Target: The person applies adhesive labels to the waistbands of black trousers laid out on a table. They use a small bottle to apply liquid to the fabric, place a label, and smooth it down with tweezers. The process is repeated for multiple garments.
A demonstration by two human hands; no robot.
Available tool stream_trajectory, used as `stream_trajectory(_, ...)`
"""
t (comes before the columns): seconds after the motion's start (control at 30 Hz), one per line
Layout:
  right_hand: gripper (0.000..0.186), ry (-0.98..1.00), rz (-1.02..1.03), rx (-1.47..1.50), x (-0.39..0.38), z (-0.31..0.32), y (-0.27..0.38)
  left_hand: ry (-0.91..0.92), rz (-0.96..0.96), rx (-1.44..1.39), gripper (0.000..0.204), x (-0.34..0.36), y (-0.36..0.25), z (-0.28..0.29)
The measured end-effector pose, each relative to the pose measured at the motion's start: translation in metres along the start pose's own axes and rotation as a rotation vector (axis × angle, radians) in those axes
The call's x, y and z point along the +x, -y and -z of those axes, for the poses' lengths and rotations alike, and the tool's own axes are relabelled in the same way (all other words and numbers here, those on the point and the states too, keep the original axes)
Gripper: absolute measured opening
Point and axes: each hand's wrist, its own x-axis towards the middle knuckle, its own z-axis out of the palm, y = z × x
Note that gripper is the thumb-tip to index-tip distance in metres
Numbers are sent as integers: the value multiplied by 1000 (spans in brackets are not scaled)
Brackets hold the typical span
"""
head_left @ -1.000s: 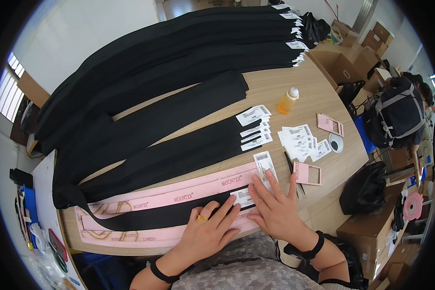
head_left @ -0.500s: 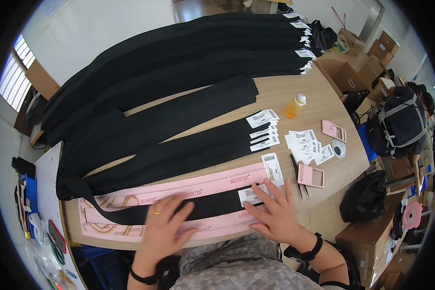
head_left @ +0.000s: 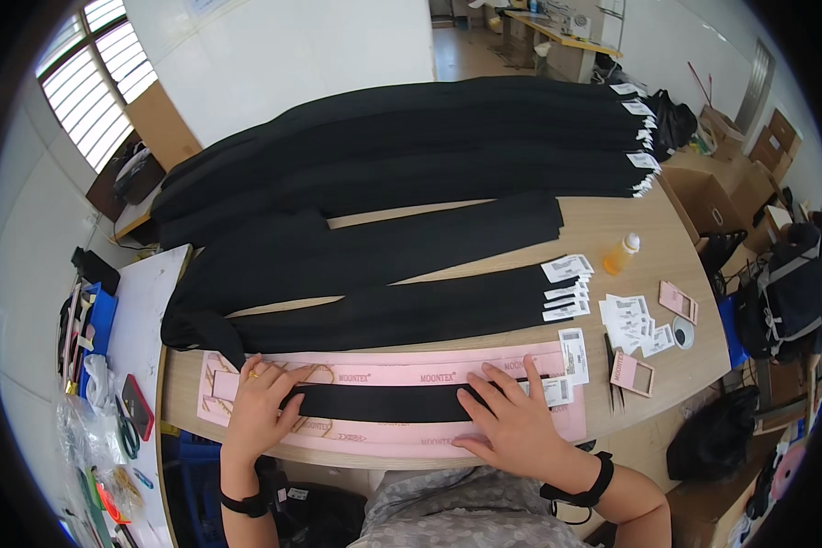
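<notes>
A long black fabric strip [head_left: 384, 402] lies lengthwise along a pink printed sheet [head_left: 411, 447] at the table's near edge. At the strip's left part, my left hand [head_left: 263, 402] rests with its fingers apart and bent, thumb by the strip's edge; it hides where the fabric runs back toward the pile. My right hand [head_left: 513, 411] lies spread over the right end, fingers stretched beside and partly over a white label [head_left: 557, 392] there. Another white label [head_left: 573, 354] sits at the pink sheet's upper right. Beyond it are black strips [head_left: 411, 306] with white labels at their right ends.
More black strips [head_left: 411, 137] cover the far table. On the right are loose white labels [head_left: 626, 320], tweezers [head_left: 614, 374], pink frames [head_left: 632, 374], a small round dish [head_left: 682, 332] and a bottle of orange liquid [head_left: 620, 256]. A white side table [head_left: 146, 310] holds tools at left.
My left hand has slid left along the black strip, uncovering its middle. The loose arch at its left is now largely hidden by that hand. My right hand stays by the label; the view has tilted up.
</notes>
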Motion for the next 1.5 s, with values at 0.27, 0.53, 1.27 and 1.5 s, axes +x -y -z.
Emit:
stream_trajectory(0.27,59,24,56,-56,11,-9,-1,156,-17,272,60,-11,7,23)
stream_trajectory(0.53,42,-83,74,-172,11,-10,0,-116,60,-32,63,10,12,27)
stream_trajectory(1.27,28,-22,-117,-155,119,31,-153,231,45,229,79,85,54,-22)
stream_trajectory(1.5,49,20,-202,-389,158,29,-196,152,-29,338,73,93,49,-32)
